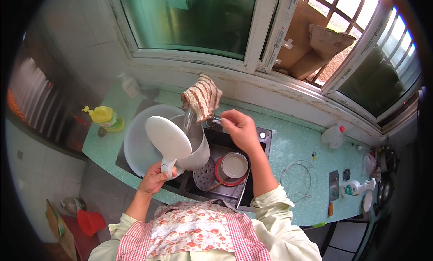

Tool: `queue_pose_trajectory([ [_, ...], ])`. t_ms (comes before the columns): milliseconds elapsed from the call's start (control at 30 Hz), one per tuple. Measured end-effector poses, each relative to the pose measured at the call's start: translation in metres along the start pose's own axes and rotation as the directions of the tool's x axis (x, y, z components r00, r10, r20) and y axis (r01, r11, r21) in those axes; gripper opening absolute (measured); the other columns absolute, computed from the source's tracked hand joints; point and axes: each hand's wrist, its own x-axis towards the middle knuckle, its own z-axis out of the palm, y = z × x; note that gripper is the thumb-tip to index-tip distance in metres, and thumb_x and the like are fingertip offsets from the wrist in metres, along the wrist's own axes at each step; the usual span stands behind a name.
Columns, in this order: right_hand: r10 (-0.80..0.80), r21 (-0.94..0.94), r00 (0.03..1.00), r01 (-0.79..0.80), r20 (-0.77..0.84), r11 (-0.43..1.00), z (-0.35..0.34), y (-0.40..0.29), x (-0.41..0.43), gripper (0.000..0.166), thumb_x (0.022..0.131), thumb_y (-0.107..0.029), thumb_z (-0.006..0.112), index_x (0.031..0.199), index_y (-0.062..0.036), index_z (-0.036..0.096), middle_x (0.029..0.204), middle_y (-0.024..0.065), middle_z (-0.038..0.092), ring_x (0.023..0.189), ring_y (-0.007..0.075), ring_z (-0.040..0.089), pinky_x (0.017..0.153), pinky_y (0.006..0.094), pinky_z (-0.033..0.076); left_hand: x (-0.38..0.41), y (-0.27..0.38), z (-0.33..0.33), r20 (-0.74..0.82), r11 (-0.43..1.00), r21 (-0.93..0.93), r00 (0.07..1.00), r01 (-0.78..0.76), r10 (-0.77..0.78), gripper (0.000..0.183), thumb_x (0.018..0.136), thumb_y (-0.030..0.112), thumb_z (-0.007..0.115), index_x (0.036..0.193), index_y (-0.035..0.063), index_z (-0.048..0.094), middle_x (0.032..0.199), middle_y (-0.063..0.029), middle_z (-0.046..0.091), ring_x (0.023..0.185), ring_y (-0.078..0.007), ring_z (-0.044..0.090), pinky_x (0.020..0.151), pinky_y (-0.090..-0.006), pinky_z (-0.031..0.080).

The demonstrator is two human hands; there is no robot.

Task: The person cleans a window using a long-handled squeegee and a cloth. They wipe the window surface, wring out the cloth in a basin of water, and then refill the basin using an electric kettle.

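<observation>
My left hand [155,178] grips the handle of a white electric kettle [200,156] over the sink. The kettle's round lid [168,138] stands open towards the left. Its mouth is under the faucet spout [188,120], and a striped cloth [203,94] is draped over the faucet. Close to the faucet lever [216,119] is my right hand [242,129], blurred, with curled fingers; whether it touches the lever is unclear. Behind the kettle, a large pale basin [137,139] covers the left part of the dark sink [268,139].
A bowl [234,165] sits over a red-rimmed dish [220,179] in the sink. Left stands a yellow pump bottle [107,119]. On the right counter lie a wire rack [282,178], a cleaver [334,186], a spray bottle [353,187] and a red-capped jug [333,136].
</observation>
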Motion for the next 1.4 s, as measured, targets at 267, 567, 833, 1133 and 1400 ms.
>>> queue_pose_trajectory([
  [267,0.403,-0.007,0.907,-0.406,-0.124,0.914,-0.003,0.155,0.020,0.028,0.079,-0.020,0.065,0.099,-0.0013,0.068,0.086,0.0120,0.070,0.080,0.0200,0.066,0.074,0.0322,0.051,0.005,0.008,-0.006,-0.031,0.999,0.039,1.000,-0.002,0.004,0.036,0.086,0.027,0.069,0.106,-0.0001,0.059,0.096,-0.0057,0.061,0.088,-0.0139,0.054,0.083,-0.0294,0.041],
  [567,0.433,-0.123,0.869,-0.470,-0.242,0.874,0.035,0.213,0.077,0.054,0.076,-0.025,0.070,0.121,0.0017,0.058,0.104,0.0192,0.068,0.096,0.0328,0.065,0.085,0.0392,0.050,0.004,-0.003,-0.018,-0.050,0.998,-0.008,0.997,0.063,-0.064,0.034,0.084,0.023,0.071,0.109,0.0013,0.060,0.096,-0.0054,0.063,0.092,-0.0142,0.057,0.086,-0.0292,0.044],
  [833,0.411,-0.063,0.885,-0.433,-0.220,0.899,0.055,0.228,0.100,0.036,0.076,-0.012,0.067,0.109,0.0006,0.063,0.090,0.0139,0.067,0.071,0.0201,0.063,0.060,0.0325,0.049,0.006,-0.012,-0.032,-0.070,0.998,-0.007,0.996,0.059,-0.059,0.038,0.084,0.026,0.071,0.111,0.0021,0.060,0.098,-0.0056,0.064,0.095,-0.0156,0.058,0.087,-0.0304,0.044],
  [1133,0.397,-0.082,0.890,-0.423,-0.225,0.903,0.050,0.227,0.087,0.026,0.073,-0.019,0.067,0.094,-0.0042,0.064,0.082,0.0133,0.066,0.078,0.0278,0.064,0.072,0.0374,0.049,0.006,-0.012,-0.039,-0.003,0.997,0.013,0.997,0.079,-0.079,0.033,0.084,0.026,0.072,0.106,0.0021,0.063,0.098,-0.0060,0.063,0.094,-0.0163,0.057,0.088,-0.0310,0.043],
  [1400,0.329,-0.216,0.891,-0.404,-0.312,0.889,0.052,0.207,0.062,0.020,0.073,-0.016,0.064,0.090,-0.0046,0.063,0.080,0.0151,0.065,0.078,0.0317,0.064,0.073,0.0392,0.049,-0.003,-0.012,-0.036,-0.025,0.997,-0.008,0.997,0.073,-0.073,0.040,0.081,0.029,0.074,0.107,0.0010,0.063,0.095,-0.0064,0.063,0.092,-0.0171,0.057,0.087,-0.0309,0.043],
])
